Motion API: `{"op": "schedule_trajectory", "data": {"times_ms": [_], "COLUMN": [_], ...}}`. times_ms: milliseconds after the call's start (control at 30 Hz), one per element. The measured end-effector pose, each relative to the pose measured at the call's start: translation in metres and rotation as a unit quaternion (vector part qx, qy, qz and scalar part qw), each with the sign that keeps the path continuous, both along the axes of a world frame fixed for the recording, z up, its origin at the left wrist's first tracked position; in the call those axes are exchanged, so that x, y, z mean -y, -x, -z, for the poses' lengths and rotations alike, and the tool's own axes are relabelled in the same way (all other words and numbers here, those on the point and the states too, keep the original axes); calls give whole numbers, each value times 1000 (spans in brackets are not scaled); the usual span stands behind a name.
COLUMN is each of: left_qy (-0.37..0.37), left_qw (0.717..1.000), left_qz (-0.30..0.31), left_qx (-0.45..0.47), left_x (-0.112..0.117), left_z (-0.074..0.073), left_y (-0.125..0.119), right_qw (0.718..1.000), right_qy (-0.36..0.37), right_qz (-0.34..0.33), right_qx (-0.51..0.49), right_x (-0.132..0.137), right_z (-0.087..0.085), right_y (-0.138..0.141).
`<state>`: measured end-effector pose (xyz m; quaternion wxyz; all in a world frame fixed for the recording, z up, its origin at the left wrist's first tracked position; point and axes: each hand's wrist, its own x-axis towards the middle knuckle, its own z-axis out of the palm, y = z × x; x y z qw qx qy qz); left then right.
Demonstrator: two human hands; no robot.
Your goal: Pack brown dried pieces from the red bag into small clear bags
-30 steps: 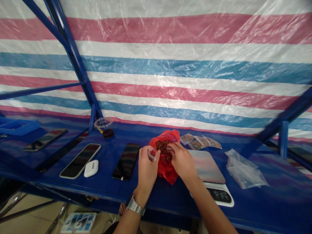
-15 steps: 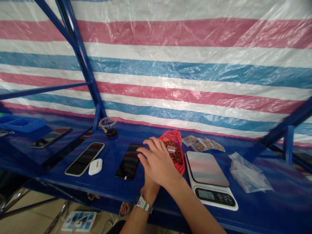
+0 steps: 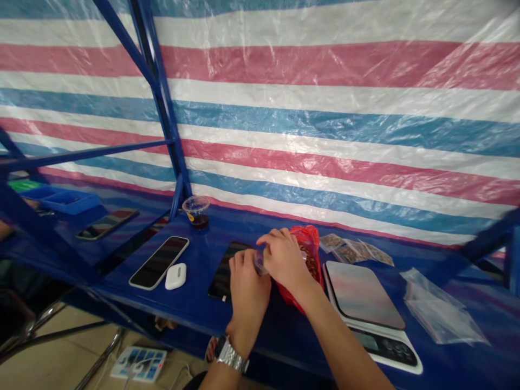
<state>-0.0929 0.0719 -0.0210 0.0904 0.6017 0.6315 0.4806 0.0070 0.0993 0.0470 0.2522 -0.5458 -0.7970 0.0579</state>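
My left hand, with a metal-band watch on its wrist, has its fingers closed on a small clear plastic bag. My right hand pinches the other side of this bag, which my fingers mostly cover. Just beyond my right hand lies an open red plastic bag of small brown pieces, partly hidden by that hand. A black phone lies under and beside my left hand. To the right is a kitchen scale with a bare steel plate.
Filled small bags lie behind the scale, and flat clear bags to its right. Leftward are a white-edged phone, an earbud case, a cup of dark liquid, another phone and a blue tray. A blue frame post rises behind.
My hands have moved from overlapping to side by side, and the clear bag now shows between them. The view has shifted slightly left.
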Motion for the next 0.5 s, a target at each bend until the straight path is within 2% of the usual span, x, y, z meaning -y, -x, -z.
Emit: {"op": "schedule_trajectory", "data": {"times_ms": [133,267,333,500], "left_qy": [33,84,98,114], "left_qw": [993,994,994,992], "left_qz": [-103,-60,-42,-46], "left_qx": [-54,-24,-11,-30], "left_x": [0,-5,-5,-2], "left_z": [-7,-5,-5,-9], "left_y": [38,58,60,59], "right_qw": [996,996,996,996], "right_qy": [35,41,40,43], "right_qz": [-52,-54,-56,-59], "right_qx": [61,55,51,49], "right_x": [13,20,21,22], "right_z": [22,36,37,36], "right_y": [0,3,4,7]}}
